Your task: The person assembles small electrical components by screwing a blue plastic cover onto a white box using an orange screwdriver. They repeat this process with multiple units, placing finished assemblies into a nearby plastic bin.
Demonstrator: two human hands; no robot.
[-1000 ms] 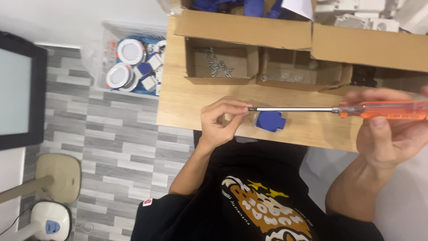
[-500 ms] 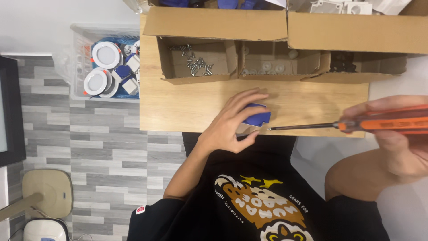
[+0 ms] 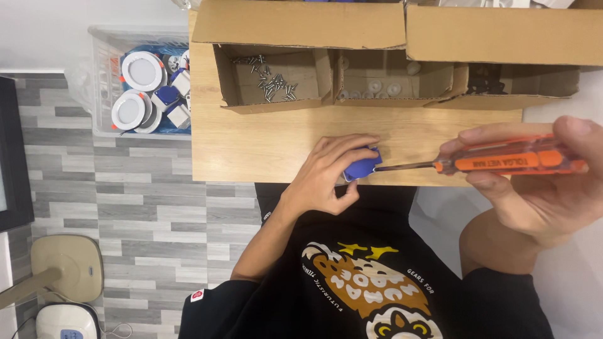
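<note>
My left hand [image 3: 326,172] grips a small blue plastic part [image 3: 359,168] against the front edge of the wooden table [image 3: 251,144]. My right hand [image 3: 534,182] holds a screwdriver by its orange handle [image 3: 512,162]. The metal shaft [image 3: 402,167] points left, and its tip meets the blue part. The part is mostly covered by my fingers.
Open cardboard boxes stand along the back of the table: one with loose screws [image 3: 273,85], one with small white washers [image 3: 383,86], one with dark parts [image 3: 487,78]. A clear plastic bin [image 3: 151,88] of round white lamps and blue parts sits on the tiled floor at left.
My left hand went from the screwdriver tip to the blue part and now clamps it on the table edge. The screwdriver has come lower, its tip against the part.
</note>
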